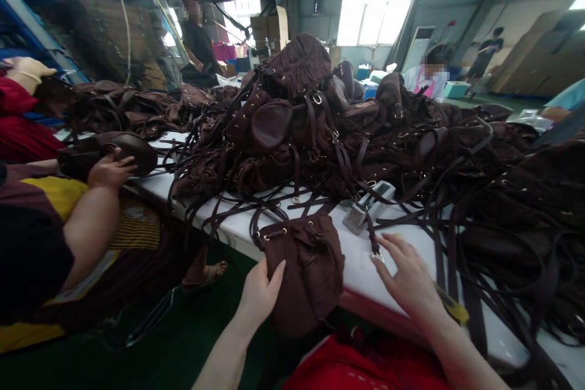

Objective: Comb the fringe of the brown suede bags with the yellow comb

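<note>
A dark brown drawstring bag (301,274) with metal eyelets hangs over the table's front edge. My left hand (262,292) grips its left side, thumb on the front and the other fingers hidden behind it. To the right, my right hand (406,274) has its fingers around the end of a dark strap with a metal buckle (377,256). A yellow-handled tool (452,308) lies on the table beside my right wrist. Behind the strap is a grey metal block-like object (369,206).
A high pile of brown fringed bags (292,128) covers the back of the white table (356,268). Loose straps (503,268) spread at the right. At the left, a person's hand (109,170) rests on another bag. Further people stand behind.
</note>
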The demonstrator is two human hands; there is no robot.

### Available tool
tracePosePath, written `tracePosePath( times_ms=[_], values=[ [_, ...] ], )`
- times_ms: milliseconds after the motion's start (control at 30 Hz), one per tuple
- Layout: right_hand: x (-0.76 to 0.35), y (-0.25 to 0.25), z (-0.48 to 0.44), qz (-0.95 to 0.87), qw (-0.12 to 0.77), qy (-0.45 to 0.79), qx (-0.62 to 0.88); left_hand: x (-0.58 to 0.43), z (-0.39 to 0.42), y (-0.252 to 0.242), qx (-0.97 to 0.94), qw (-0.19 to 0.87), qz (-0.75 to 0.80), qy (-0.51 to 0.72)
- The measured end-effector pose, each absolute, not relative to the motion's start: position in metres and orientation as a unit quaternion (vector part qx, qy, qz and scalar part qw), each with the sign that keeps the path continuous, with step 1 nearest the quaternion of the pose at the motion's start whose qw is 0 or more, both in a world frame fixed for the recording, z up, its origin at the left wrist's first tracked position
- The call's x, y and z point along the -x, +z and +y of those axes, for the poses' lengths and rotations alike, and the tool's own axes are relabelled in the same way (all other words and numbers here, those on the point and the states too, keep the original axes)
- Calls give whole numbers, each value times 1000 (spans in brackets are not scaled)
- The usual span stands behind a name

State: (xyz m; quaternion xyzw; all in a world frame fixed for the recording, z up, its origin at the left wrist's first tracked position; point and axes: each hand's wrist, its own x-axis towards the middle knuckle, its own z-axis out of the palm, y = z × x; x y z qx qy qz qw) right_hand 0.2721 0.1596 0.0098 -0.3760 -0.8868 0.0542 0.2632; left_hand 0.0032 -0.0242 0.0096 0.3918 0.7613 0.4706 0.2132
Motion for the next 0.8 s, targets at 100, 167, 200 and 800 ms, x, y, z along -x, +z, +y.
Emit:
tracePosePath(
  times_ms=[100, 167, 200, 800],
  values=[
    [-228, 43, 130, -910, 258, 163, 280, -24, -31, 23, -446, 162, 772, 423],
    [-204, 55, 115, -919, 243, 216, 221, -34, -35, 27, -494, 113, 774, 379],
    [-194, 56, 110, -922, 235, 233, 199, -39, -36, 27, -519, 84, 772, 358],
    [-191, -27, 135, -953, 242, 172, 52, -67, -25, -5, -624, 100, 748, 202]
  ],
)
